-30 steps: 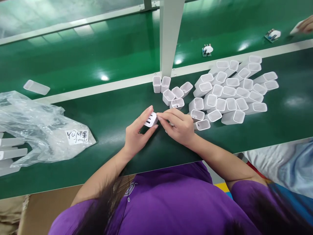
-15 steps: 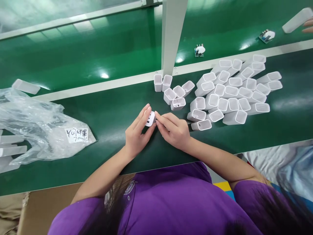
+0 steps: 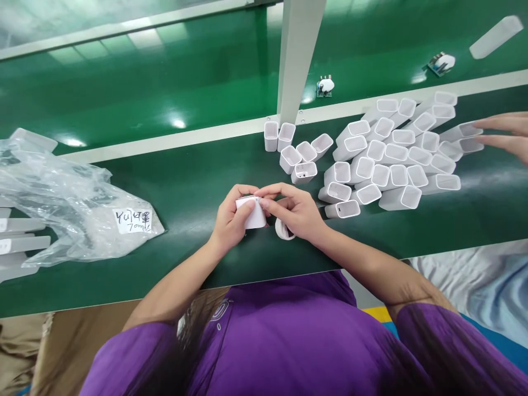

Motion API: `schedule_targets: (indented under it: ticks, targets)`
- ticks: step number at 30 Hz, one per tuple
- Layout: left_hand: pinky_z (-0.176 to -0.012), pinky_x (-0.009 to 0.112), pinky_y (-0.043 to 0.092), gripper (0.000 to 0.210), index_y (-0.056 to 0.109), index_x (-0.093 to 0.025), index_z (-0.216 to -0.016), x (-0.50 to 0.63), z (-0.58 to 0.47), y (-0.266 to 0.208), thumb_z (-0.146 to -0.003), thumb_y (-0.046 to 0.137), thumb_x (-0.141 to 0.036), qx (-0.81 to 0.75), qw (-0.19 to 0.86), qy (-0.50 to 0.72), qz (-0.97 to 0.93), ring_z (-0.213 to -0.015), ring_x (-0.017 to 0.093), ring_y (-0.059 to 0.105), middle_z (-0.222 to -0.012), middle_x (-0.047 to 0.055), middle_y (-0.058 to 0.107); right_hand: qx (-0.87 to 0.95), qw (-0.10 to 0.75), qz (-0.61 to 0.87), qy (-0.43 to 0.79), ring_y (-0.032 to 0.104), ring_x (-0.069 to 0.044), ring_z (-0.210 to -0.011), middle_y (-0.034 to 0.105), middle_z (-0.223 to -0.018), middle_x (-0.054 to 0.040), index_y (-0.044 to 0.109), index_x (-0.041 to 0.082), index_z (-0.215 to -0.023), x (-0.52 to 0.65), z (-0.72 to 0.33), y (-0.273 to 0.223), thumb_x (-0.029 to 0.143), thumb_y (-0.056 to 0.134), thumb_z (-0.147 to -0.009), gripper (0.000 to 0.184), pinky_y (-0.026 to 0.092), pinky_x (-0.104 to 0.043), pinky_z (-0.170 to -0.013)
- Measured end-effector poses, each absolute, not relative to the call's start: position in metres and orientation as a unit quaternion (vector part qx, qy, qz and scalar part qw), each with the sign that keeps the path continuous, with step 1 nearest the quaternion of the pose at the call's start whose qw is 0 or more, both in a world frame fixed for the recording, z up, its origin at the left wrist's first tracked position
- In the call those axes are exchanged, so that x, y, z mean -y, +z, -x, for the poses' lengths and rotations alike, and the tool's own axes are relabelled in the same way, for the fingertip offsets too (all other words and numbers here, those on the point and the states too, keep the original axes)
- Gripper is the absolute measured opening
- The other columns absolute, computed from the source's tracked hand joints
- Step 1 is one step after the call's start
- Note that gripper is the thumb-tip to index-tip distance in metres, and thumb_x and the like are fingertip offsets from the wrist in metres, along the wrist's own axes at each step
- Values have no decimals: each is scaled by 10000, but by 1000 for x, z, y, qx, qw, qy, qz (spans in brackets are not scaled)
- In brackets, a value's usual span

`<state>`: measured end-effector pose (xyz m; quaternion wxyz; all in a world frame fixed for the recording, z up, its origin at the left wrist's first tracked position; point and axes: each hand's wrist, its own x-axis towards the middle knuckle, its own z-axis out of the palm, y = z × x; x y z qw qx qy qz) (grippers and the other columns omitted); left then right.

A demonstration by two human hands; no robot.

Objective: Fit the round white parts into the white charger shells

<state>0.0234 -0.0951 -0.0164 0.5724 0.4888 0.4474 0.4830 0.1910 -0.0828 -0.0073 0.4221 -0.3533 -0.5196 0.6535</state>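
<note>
My left hand (image 3: 229, 220) grips a small white plastic housing (image 3: 253, 214), thumb across its face and fingers behind. The fingertips of my right hand (image 3: 291, 209) are closed at the housing's upper right corner; whether a smaller part is between them is hidden. Under my right palm shows a white rounded piece (image 3: 284, 230) with a dark inside; I cannot tell whether it is held or lies on the table. To the right of my hands stand open white shells (image 3: 346, 209).
A person's hand (image 3: 505, 132) reaches in from the right at the many upright shells (image 3: 398, 176). Small circuit boards (image 3: 324, 86) lie beyond the pale rail, split by an upright post (image 3: 299, 60). A labelled clear plastic bag (image 3: 99, 220) and white pieces (image 3: 25, 243) lie left.
Both hands have come slightly nearer me, and the housing is turned to show its broad face. The rounded white piece has come into view. The other person's hand has moved down to the shells.
</note>
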Motion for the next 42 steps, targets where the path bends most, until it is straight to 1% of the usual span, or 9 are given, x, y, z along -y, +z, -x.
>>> schedule_targets:
  ticks: [3, 9, 15, 23, 28, 30, 34, 37, 42]
  targets:
    - [-439, 227, 551, 345, 642, -180, -932, 93, -24, -15, -855, 685, -513, -461, 536, 480, -519, -517, 121, 635, -802, 19, 691, 507, 424, 357, 660, 584, -70, -538, 648, -749, 30, 667, 180, -980, 83, -190, -7, 423, 704, -865, 271, 462, -182, -491]
    - [-479, 202, 530, 305, 664, -183, -908, 92, -22, -17, -881, 673, -487, -448, 460, 499, -582, -609, 119, 658, -866, 39, 720, 496, 425, 349, 672, 522, -55, -463, 608, -632, 61, 634, 179, -928, 85, -189, -5, 385, 698, -868, 224, 380, -179, -440]
    - [-581, 245, 535, 329, 643, -190, -877, 91, -21, -21, -896, 637, -518, -450, 414, 491, -620, -724, 143, 671, -910, 52, 731, 505, 417, 356, 667, 593, -86, -519, 648, -675, 38, 630, 177, -926, 86, -190, -6, 400, 691, -864, 239, 425, -197, -477]
    - [-622, 289, 556, 375, 598, -190, -884, 88, -15, -31, -876, 612, -564, -453, 467, 446, -615, -745, 171, 679, -939, 68, 710, 516, 398, 365, 665, 544, -74, -478, 616, -620, 45, 628, 169, -903, 82, -191, -10, 400, 683, -859, 242, 368, -191, -457]
    - [-644, 286, 536, 243, 541, -225, -1004, 77, -5, -31, -841, 602, -394, -491, 503, 391, -594, -756, 165, 647, -986, 46, 662, 500, 407, 367, 670, 575, -85, -616, 647, -778, 10, 647, 166, -990, 75, -190, -14, 415, 678, -848, 289, 416, -196, -531]
    - [-646, 283, 543, 316, 464, -247, -1036, 69, 4, -27, -760, 612, -291, -503, 504, 406, -573, -796, 163, 638, -1041, 31, 609, 501, 410, 368, 668, 527, -76, -598, 642, -772, 13, 638, 165, -1086, 72, -191, -15, 417, 653, -864, 336, 386, -193, -522]
    - [-612, 294, 548, 526, 350, -263, -1056, 43, 31, -9, -649, 682, -249, -572, 438, 404, -564, -751, 148, 610, -1067, 28, 538, 507, 400, 391, 656, 358, -41, -466, 613, -729, 35, 640, 162, -1090, 69, -194, -14, 392, 617, -878, 315, 287, -199, -457]
    - [-664, 319, 535, 610, 382, -250, -1108, 7, 53, 13, -624, 751, -279, -627, 354, 377, -583, -767, 186, 622, -942, 28, 589, 516, 382, 402, 653, 394, -42, -465, 602, -719, 34, 659, 156, -1025, 69, -193, -18, 347, 596, -866, 256, 317, -194, -482]
    - [-986, 504, 463, 306, 571, -194, -888, -81, 67, 42, -651, 737, -294, -725, 156, 233, -629, -1072, 368, 611, -988, 132, 659, 558, 339, 404, 641, 523, -62, -544, 618, -716, 29, 683, 155, -963, 71, -187, -28, 229, 576, -849, 173, 390, -187, -573]
